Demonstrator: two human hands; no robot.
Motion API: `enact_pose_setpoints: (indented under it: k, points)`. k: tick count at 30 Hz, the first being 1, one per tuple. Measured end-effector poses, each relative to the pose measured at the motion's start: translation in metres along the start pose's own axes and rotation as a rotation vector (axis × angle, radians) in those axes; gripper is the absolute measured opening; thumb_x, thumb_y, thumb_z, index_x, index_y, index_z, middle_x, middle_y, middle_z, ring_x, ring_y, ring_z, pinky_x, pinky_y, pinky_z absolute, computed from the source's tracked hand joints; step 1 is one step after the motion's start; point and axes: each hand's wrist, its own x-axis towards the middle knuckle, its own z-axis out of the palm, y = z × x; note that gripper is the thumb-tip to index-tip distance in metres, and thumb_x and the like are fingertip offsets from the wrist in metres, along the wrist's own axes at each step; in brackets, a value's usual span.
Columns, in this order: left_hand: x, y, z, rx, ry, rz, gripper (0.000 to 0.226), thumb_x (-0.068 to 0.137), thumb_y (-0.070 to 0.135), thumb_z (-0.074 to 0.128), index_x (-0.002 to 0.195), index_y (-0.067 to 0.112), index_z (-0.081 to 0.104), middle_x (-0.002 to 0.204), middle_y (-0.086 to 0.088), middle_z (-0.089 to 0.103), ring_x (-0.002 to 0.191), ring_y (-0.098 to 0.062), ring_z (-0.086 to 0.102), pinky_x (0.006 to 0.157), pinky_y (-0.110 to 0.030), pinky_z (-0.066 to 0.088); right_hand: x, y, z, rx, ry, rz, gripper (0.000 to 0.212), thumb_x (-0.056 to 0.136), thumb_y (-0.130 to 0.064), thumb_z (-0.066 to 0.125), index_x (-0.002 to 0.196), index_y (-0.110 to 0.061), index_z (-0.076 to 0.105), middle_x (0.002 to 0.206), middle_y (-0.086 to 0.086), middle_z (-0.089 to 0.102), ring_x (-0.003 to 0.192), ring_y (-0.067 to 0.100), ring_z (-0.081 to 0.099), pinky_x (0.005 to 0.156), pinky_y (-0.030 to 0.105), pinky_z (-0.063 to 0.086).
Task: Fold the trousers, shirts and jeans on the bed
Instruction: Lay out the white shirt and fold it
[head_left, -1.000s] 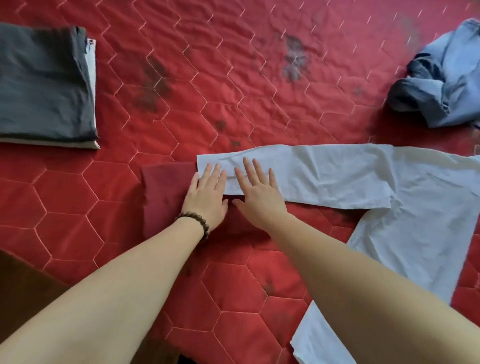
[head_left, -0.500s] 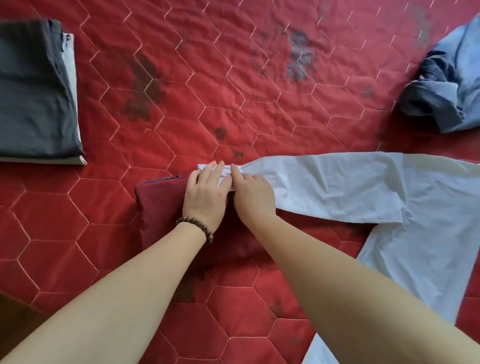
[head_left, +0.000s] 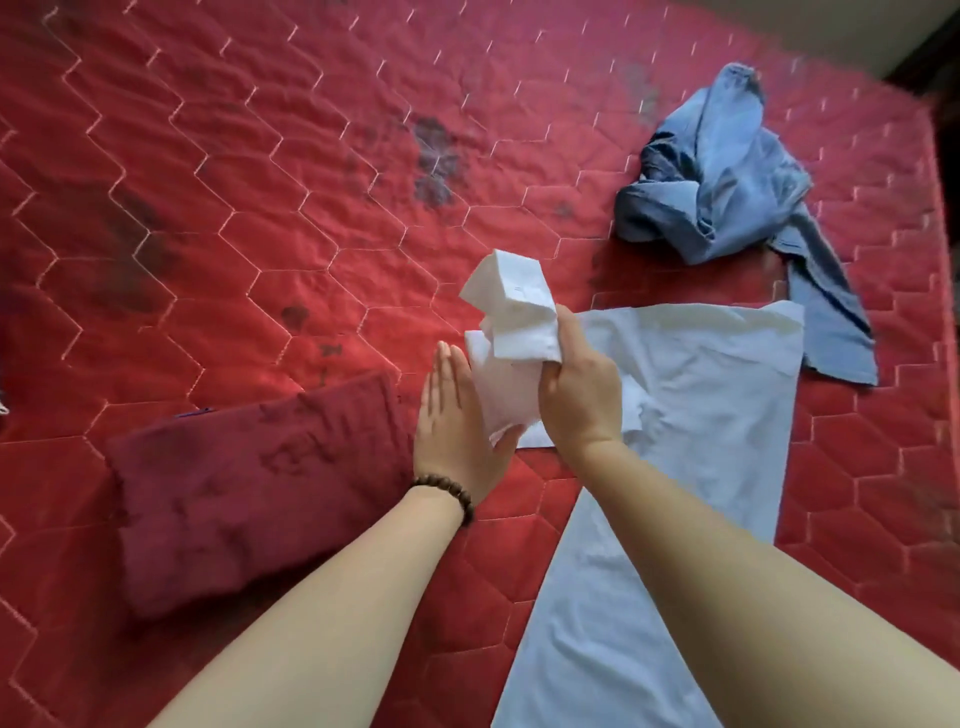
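— White sleeve (head_left: 511, 312) bunched in the right hand (head_left: 579, 400), left hand (head_left: 460, 431) flat against it; the shirt (head_left: 717, 415) lies at four o'clock on the bed (head_left: 260, 208).
— Sleeve fold, then (I'd guess): lay it across the body next.

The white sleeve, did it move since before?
Yes. The white sleeve was flat beside the dark red cloth; now the right hand holds it bunched up, off the bed.

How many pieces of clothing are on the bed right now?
3 in view: a white shirt in front of the person, its sleeve lifted; a crumpled blue garment beyond it; a folded maroon piece on the left. More may lie out of view.
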Motion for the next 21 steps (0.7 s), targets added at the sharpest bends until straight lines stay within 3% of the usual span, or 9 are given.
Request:
enact_pose_setpoints:
  k: [2,5,8,10,14,19,21]
  points:
    - [0.005,0.031,0.020,0.043,-0.058,0.040,0.114,0.080,0.068,0.051,0.149,0.001,-0.011,0.159,-0.016,-0.010,0.148,-0.023,-0.006,0.120,-0.033,-0.002,-0.001,0.034,-0.028,0.002,0.088,0.032,0.057,0.081,-0.018,0.034,0.135,-0.018,0.051,0.086,0.022,0.067,0.075,0.043,0.057,0.059,0.032,0.020]
    - [0.006,0.076,0.054,0.128,-0.149,0.155,0.107,0.084,0.065,0.048,0.149,0.002,-0.008,0.158,-0.010,-0.010,0.147,-0.021,-0.008,0.120,-0.033,-0.003,-0.005,0.086,-0.073,0.061,0.169,0.111,0.054,0.085,-0.024,0.031,0.134,-0.015,0.052,0.093,0.021,0.069,0.079,0.043,0.059,0.061,0.034,0.028]
    - [0.008,0.108,0.088,0.254,-0.149,0.211,0.069,0.097,0.022,0.037,0.150,0.003,-0.003,0.160,-0.014,-0.002,0.148,-0.022,-0.002,0.118,-0.031,-0.002,-0.013,0.141,-0.117,0.059,0.251,0.102,0.052,0.085,-0.021,0.032,0.131,-0.010,0.054,0.088,0.022,0.069,0.073,0.043,0.059,0.058,0.029,0.022]
    - [0.013,0.122,0.102,0.302,-0.161,0.198,0.062,0.095,0.006,0.029,0.151,0.004,0.004,0.160,-0.014,0.006,0.148,-0.023,0.005,0.118,-0.031,0.001,-0.018,0.180,-0.144,0.030,0.278,0.122,0.052,0.086,-0.019,0.033,0.133,-0.009,0.052,0.090,0.023,0.068,0.075,0.043,0.060,0.061,0.036,0.032]
    - [0.020,0.146,0.123,0.324,-0.150,0.189,0.060,0.092,0.001,0.031,0.150,0.005,0.018,0.158,-0.015,0.016,0.146,-0.024,0.016,0.117,-0.032,0.008,-0.029,0.261,-0.191,-0.064,0.272,0.241,0.045,0.096,-0.015,0.039,0.141,-0.016,0.045,0.090,0.023,0.068,0.079,0.043,0.061,0.067,0.045,0.047]
    - [0.021,0.186,0.149,0.199,0.001,0.306,0.062,0.082,-0.010,0.045,0.143,-0.003,0.035,0.149,-0.025,0.032,0.141,-0.035,0.028,0.117,-0.040,0.018,-0.048,0.345,-0.229,-0.242,0.336,0.403,0.066,0.086,0.001,0.042,0.148,-0.019,0.033,0.083,0.026,0.065,0.075,0.044,0.060,0.063,0.039,0.036]
    - [0.014,0.201,0.163,0.168,0.031,0.366,0.067,0.079,-0.010,0.052,0.143,-0.001,0.035,0.150,-0.026,0.030,0.142,-0.038,0.024,0.118,-0.046,0.018,-0.061,0.373,-0.232,-0.323,0.336,0.445,0.073,0.084,0.004,0.043,0.151,-0.019,0.026,0.084,0.025,0.065,0.075,0.042,0.060,0.063,0.038,0.036]
